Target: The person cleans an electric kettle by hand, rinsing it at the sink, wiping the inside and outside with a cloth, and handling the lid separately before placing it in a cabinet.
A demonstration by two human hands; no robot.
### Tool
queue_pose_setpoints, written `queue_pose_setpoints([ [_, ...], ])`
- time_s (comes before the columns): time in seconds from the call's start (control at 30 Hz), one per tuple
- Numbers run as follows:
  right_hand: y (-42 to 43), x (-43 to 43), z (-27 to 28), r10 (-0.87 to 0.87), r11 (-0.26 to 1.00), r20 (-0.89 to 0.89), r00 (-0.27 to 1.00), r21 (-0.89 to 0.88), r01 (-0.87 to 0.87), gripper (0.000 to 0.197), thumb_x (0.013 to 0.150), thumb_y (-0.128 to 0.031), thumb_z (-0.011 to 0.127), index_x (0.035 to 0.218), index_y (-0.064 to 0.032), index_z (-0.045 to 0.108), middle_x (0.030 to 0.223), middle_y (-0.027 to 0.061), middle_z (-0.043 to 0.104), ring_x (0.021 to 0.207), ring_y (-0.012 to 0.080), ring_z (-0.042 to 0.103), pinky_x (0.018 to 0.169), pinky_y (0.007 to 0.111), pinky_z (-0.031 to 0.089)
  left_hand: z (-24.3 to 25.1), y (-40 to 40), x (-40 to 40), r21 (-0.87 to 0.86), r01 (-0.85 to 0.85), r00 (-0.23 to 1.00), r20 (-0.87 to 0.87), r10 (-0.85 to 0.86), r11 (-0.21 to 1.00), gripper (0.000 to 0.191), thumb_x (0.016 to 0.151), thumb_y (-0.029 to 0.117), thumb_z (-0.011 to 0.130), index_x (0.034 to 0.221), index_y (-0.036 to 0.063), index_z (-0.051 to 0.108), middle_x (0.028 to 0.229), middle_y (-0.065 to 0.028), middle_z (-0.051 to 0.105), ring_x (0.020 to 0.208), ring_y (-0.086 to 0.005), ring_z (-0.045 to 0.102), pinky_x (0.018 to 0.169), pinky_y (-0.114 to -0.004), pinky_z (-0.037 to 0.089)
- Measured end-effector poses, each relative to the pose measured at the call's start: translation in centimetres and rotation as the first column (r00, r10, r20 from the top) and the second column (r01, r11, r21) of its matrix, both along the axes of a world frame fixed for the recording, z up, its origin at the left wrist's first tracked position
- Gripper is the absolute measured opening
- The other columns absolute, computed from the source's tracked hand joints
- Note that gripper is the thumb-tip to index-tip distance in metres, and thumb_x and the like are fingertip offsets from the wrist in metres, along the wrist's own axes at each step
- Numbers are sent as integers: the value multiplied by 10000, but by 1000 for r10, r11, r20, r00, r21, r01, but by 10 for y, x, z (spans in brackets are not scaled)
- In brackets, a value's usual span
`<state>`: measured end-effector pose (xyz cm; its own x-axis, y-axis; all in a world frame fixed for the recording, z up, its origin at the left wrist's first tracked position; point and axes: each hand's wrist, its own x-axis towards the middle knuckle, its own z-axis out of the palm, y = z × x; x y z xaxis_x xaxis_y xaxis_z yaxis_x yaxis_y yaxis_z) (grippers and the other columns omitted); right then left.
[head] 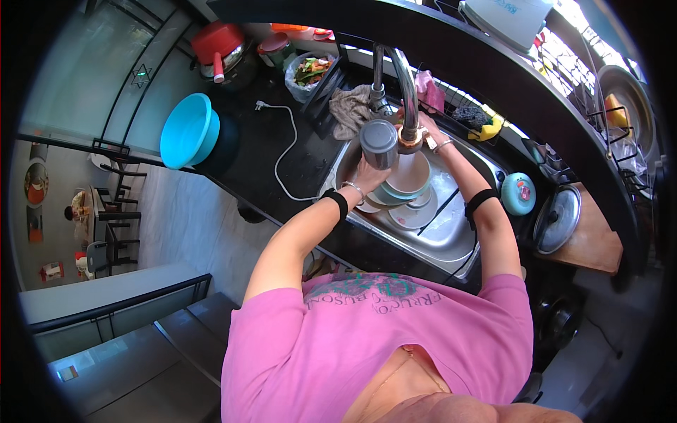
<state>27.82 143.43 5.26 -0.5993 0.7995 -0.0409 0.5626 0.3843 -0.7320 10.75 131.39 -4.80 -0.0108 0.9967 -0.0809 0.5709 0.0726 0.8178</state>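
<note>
My left hand (373,175) grips a grey cylindrical container (378,144) from below, its round grey end facing up, beside the faucet outlet. The chrome faucet (406,79) arches over the stainless steel sink (439,232), and water appears to run from it. Behind the outlet is my right hand (429,129); the faucet hides some of its fingers, so its grip is unclear. Stacked bowls (412,173) lie in the sink under the outlet. Plates (415,214) rest beneath and in front of them, and a dark thin stick (439,211) leans across.
A grey cloth (350,108) lies left of the faucet. On the black counter (254,143) are a white cord (290,143), a blue basin (185,132) and a bag of vegetable scraps (311,74). A turquoise round container (518,193) and a pot lid (558,219) stand right of the sink.
</note>
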Motion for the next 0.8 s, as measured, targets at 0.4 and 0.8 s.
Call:
queue_pose_setpoints([
  [0.4,3,6,-26,92,992,-29,995,92,-89,304,768,-262,586,1000,-65,587,947,197,617,919,365,578,788,415,452,14,-1,1,-48,89,990,-103,-93,995,358,659,220,579,961,29,562,943,-260,584,901,-429,539,812,-459,440],
  [0.8,11,-1,-52,170,982,-127,977,101,-158,397,831,-397,574,979,-30,543,919,139,583,860,252,566,783,350,453,6,-7,7,51,24,1000,-18,-23,998,235,691,217,526,800,10,513,783,-176,560,803,-364,522,745,-450,396],
])
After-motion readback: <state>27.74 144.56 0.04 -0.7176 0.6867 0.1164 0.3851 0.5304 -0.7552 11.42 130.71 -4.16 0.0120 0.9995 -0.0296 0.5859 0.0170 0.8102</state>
